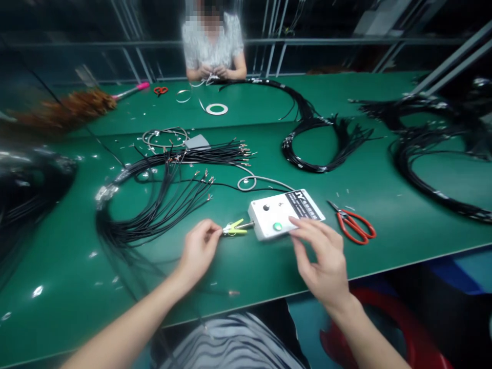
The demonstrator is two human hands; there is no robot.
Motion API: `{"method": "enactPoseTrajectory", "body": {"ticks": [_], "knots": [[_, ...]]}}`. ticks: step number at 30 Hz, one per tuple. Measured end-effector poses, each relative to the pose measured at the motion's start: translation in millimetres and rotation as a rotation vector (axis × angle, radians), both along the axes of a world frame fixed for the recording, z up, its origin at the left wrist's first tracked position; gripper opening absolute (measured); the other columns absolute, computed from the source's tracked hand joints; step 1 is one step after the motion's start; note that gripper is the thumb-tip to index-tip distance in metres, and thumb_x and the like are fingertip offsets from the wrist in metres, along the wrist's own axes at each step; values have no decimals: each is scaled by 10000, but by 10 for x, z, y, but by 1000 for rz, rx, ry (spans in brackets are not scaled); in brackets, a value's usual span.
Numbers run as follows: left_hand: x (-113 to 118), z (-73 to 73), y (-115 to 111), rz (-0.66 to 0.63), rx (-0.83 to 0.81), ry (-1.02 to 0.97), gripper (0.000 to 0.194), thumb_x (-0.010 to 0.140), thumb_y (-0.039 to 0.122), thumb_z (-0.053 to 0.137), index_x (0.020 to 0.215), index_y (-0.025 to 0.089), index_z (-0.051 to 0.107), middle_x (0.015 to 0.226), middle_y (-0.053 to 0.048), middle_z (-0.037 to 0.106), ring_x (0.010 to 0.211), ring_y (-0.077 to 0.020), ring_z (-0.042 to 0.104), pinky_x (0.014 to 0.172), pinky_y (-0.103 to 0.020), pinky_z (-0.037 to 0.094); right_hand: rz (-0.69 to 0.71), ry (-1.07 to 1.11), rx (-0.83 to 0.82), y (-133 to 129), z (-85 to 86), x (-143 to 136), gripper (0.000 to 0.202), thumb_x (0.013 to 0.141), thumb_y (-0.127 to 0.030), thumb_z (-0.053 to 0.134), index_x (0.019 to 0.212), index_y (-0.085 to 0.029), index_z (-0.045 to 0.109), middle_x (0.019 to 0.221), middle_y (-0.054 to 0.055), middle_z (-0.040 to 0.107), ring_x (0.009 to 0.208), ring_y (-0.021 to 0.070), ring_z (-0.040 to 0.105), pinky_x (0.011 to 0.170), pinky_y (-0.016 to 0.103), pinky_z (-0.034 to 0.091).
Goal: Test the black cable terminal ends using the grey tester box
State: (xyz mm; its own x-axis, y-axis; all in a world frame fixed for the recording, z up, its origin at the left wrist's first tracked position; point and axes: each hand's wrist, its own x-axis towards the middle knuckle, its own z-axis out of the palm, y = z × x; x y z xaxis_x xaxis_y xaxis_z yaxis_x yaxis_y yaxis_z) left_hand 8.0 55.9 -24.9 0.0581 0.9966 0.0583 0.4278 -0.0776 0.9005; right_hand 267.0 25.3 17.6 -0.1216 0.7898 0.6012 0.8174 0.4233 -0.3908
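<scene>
My left hand is closed in a pinch at the jaw end of a small yellow-green spring clip. What lies between the fingertips is too small and hidden to make out. The clip sits against a metal stem on the left side of a white tester box with a green button, a black knob and a black label. Over the box's right front edge, my right hand has its fingers apart, holding nothing; the fingertips are at the edge. A bundle of black cables with stripped ends curves left of my left hand.
Red-handled cutters lie right of the box. More black cable coils rest behind and at far right. A grey block, a tape roll, red scissors and a brush are farther back. A person works opposite.
</scene>
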Motion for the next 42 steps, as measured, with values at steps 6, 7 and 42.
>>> {"method": "enactPoseTrajectory", "body": {"ticks": [6,7,42], "knots": [[-2,15,0,4,20,27,136,897,235,559,805,175,640,786,-30,659,741,-173,634,666,-259,492,22,-161,-15,-113,-194,-98,216,881,-83,604,1027,-243,614,1195,21,721,1181,256,590,965,431,366],[-11,21,-3,5,18,38,131,892,222,561,798,174,639,786,-30,658,740,-171,630,668,-258,489,11,-187,6,-95,-208,-107,222,875,-82,616,1027,-245,616,1178,12,730,1165,254,600,966,431,359],[-88,582,-840,-601,-59,763,117,895,187,574,1011,205,566,1021,-72,626,908,-253,558,813,-410,456,396,188,-359,-366,-189,-796,117,939,-168,525,863,-200,608,795,31,684,761,176,613,739,325,456]]}}
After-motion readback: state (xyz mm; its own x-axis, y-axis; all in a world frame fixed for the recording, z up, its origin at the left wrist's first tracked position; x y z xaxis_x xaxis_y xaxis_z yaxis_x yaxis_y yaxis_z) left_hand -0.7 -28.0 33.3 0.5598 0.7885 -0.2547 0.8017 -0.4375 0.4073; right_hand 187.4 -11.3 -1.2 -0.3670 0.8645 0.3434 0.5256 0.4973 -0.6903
